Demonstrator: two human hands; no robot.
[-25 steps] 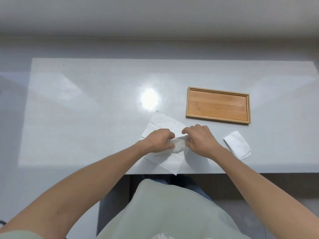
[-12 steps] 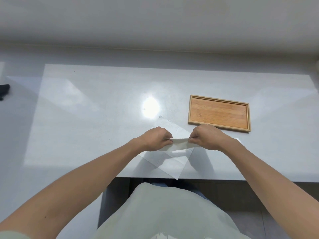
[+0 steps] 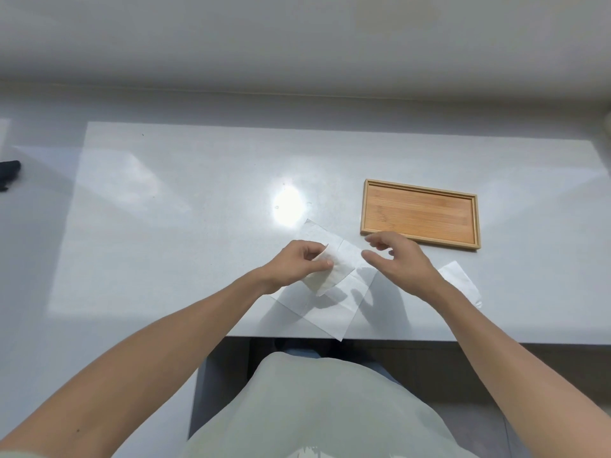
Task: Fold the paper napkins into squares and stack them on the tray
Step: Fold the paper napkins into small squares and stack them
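Observation:
A white paper napkin [image 3: 334, 269] hangs lifted above the table, pinched by my left hand [image 3: 299, 262] at its upper left corner. My right hand [image 3: 401, 261] hovers just right of it with fingers spread, holding nothing. Under both hands lies an unfolded white napkin [image 3: 317, 309], one corner reaching past the table's front edge. A folded white napkin [image 3: 461, 282] rests to the right, partly hidden by my right forearm. The wooden tray [image 3: 420, 214] sits beyond my right hand with nothing on it.
The white table [image 3: 198, 209] runs wide to the left, with a bright light glare at its middle. A dark object [image 3: 8, 173] shows at the far left edge. The table's front edge is close to my body.
My right hand has let go of the napkin and opened. The left hand alone now holds the napkin, which hangs down from its fingers.

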